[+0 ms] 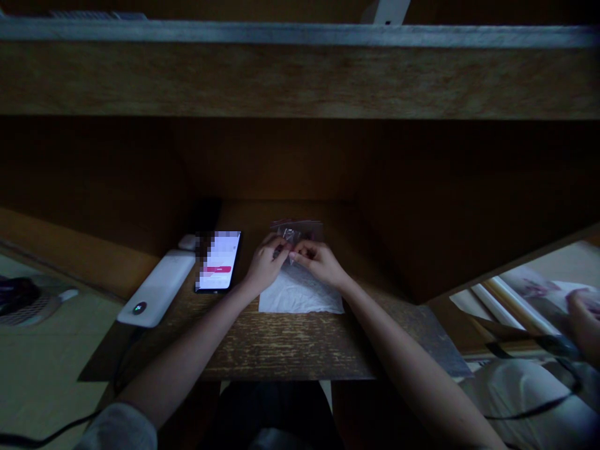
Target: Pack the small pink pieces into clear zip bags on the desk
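Note:
My left hand and my right hand meet at the middle of a dark wooden desk, with their fingertips pinching a small clear plastic packet. What lies between the fingers is partly hidden and too small to name. Behind the packet is a flat, brownish translucent plastic sleeve. Under both wrists lies a crumpled white paper sheet. A lit smartphone lies just left of my left hand, its screen showing a red bar.
A white power bank with a small glowing button lies left of the phone, and a small white object sits behind it. Wooden shelf walls enclose the desk. At the lower right, another person's hand rests near papers.

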`<move>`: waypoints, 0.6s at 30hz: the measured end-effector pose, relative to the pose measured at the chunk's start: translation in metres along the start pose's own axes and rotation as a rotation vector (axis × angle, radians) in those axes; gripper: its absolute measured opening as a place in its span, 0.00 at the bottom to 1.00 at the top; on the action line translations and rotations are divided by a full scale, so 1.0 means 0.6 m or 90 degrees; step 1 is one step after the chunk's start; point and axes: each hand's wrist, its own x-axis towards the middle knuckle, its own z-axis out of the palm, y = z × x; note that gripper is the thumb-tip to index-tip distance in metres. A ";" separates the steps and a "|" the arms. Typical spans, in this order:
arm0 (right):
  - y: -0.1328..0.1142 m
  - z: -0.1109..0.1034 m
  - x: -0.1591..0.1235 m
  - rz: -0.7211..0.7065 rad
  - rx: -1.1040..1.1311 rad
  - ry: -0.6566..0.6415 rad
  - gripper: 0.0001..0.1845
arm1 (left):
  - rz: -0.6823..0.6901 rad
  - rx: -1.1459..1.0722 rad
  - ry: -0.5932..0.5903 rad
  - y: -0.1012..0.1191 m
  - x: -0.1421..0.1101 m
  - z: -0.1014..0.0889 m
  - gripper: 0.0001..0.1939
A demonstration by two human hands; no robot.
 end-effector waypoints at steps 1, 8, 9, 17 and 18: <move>-0.001 0.002 0.000 0.003 -0.009 0.009 0.14 | 0.008 0.039 -0.005 0.001 0.000 -0.002 0.07; -0.010 0.012 -0.002 0.051 -0.158 0.153 0.10 | -0.023 0.268 -0.005 0.007 -0.003 -0.011 0.07; -0.010 0.010 -0.002 0.062 -0.176 0.183 0.10 | -0.027 0.274 0.000 0.007 -0.003 -0.013 0.07; -0.003 -0.001 0.000 0.048 -0.093 0.239 0.03 | -0.016 0.063 0.060 -0.002 0.000 -0.009 0.05; -0.003 -0.001 0.001 0.037 -0.066 0.232 0.03 | -0.035 -0.002 0.067 -0.005 0.001 -0.006 0.05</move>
